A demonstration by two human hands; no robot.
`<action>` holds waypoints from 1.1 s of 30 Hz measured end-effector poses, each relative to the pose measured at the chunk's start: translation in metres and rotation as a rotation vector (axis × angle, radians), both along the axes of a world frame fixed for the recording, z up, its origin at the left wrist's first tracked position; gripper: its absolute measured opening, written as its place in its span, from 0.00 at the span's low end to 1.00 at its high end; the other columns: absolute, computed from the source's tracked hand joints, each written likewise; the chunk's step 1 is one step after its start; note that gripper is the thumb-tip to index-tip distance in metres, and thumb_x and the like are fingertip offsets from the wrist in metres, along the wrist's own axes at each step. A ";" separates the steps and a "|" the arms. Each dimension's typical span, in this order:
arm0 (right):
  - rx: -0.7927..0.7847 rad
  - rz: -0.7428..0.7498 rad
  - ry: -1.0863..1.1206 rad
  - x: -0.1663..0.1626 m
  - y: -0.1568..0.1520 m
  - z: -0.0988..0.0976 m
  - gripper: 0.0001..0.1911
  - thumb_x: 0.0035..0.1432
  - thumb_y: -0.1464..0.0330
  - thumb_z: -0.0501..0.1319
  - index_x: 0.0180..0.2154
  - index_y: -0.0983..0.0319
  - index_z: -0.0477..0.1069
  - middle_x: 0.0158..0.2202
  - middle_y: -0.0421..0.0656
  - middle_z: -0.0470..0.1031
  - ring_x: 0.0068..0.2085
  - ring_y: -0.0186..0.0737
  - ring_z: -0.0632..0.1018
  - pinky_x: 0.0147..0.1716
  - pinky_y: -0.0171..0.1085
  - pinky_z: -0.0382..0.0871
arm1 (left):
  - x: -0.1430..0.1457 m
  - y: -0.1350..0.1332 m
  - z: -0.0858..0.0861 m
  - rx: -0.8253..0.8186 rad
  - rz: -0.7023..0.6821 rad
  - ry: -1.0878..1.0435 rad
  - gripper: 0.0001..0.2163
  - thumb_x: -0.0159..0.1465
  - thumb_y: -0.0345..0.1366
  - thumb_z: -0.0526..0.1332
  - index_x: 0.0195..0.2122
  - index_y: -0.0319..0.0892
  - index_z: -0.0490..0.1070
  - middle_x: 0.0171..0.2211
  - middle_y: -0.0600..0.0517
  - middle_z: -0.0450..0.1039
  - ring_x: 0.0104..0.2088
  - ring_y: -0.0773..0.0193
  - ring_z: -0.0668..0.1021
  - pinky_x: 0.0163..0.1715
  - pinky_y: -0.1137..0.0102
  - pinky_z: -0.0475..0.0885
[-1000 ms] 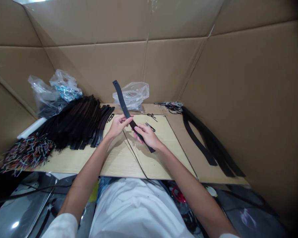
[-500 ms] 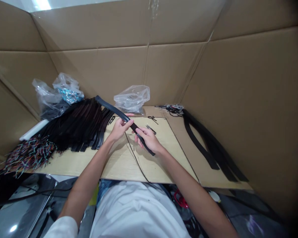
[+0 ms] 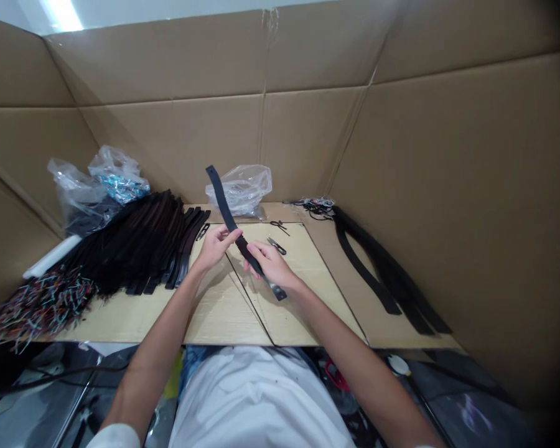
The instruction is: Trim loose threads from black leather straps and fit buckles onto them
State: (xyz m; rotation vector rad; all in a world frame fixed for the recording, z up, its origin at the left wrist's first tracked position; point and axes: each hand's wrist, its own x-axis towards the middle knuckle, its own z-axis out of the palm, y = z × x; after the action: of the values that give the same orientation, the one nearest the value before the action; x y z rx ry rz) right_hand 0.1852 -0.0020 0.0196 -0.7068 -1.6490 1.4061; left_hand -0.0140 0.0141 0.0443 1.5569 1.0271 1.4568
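You seem to be handling a black strap (image 3: 223,198) above the counter (image 3: 214,323), between front and back edges; left hand (image 3: 214,247) and right hand (image 3: 271,264) pinch it tight. Next likely needs steady holding.

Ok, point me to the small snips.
In the head view, near the centre, the small snips lie on the pale board, just beyond the right hand.
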 end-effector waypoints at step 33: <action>-0.240 -0.023 0.250 -0.003 -0.013 0.016 0.30 0.64 0.37 0.65 0.44 0.53 0.59 0.26 0.33 0.75 0.16 0.25 0.57 0.15 0.24 0.42 | 0.002 -0.003 -0.001 -0.124 -0.189 0.044 0.27 0.51 0.60 0.80 0.28 0.38 0.79 0.23 0.55 0.69 0.24 0.72 0.62 0.26 0.70 0.52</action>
State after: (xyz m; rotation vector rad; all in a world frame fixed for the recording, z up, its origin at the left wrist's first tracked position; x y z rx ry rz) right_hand 0.1826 -0.0145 0.0353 -0.6513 -1.2896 1.6220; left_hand -0.0122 0.0110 0.0433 1.5567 0.9491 1.2128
